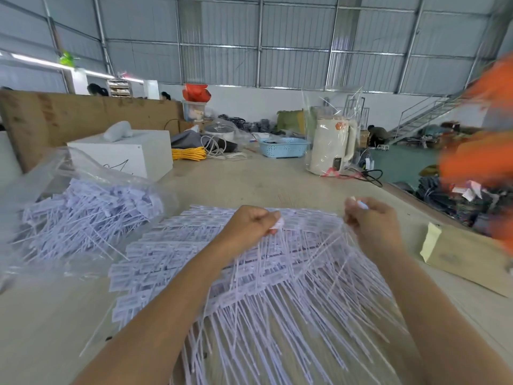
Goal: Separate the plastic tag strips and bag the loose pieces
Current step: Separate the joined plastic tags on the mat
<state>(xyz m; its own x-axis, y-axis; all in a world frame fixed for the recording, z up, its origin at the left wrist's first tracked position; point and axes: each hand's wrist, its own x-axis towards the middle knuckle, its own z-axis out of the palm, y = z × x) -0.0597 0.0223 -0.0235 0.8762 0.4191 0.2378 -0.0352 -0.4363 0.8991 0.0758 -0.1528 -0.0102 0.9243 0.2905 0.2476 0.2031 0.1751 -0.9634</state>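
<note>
L hand (251, 222): over table centre, fingers curled, pinching head ends of a few white plastic tags; thin tails trail down toward near edge.
R hand (370, 218): just right of L hand, apart from it, fingers curled round another small bunch of tags; white head shows above thumb, tails fan down-left.
Tag strips (172, 262): big stack of joined white tag strips, flat on table centre under both hands, label heads toward far edge, tails pointing at near edge.
Loose tags (86, 215): heaped inside clear plastic bag (41, 176) at left edge of table, bag mouth open toward centre.
Table (249, 184): beige top, bare stretch beyond the strips.
White box (125, 154): far-left part of table, behind the bag.
Yellow cord (188, 154): coiled, just right of white box.
Blue basket (283, 147): far edge, centre.
Kettle (331, 147): cream electric kettle in clear wrap, far-right part of table, near basket.
Cardboard piece (472, 257): right edge, w/ pale tape on its left end.
Orange blur (483, 134): beyond right edge, too smeared to tell.
</note>
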